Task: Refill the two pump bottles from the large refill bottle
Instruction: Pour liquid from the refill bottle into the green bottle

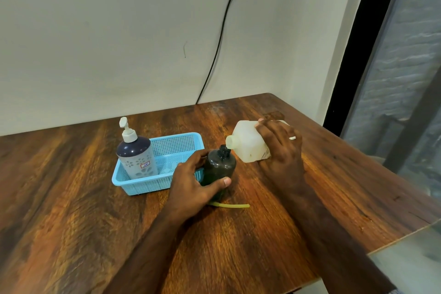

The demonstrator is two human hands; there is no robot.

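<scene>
Large translucent white plastic refill bottle (pixel 248 142): gripped by right hand (pixel 281 148), tilted, spout leftward over open neck of dark round pump bottle (pixel 220 167), steadied in left hand (pixel 193 179).

small white sticker (pixel 145 164) on the grey pump bottle (pixel 136 157); its red marks unreadable.

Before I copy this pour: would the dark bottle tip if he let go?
Possibly. The dark bottle is tall and narrow, and the left hand grips it. The refill bottle spout meets its neck, so a nudge could topple it.
</scene>
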